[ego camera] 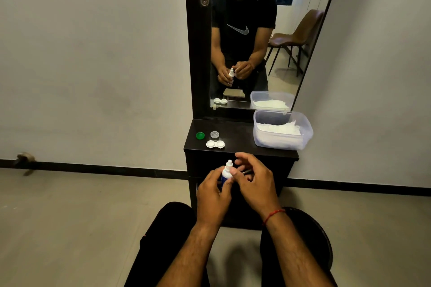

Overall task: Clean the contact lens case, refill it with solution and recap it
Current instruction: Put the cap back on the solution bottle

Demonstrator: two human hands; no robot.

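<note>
One solution bottle (226, 172) upright within curled left fingers (215, 176), loosely open right fingers (245, 158) touching its neck.

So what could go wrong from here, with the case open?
The bottle in the left hand is not over the case: a squeeze now might spill. The open case sits near the front edge of the dresser, so a reaching hand could knock it down. The green cap and clear cap lie loose and might roll.
</note>
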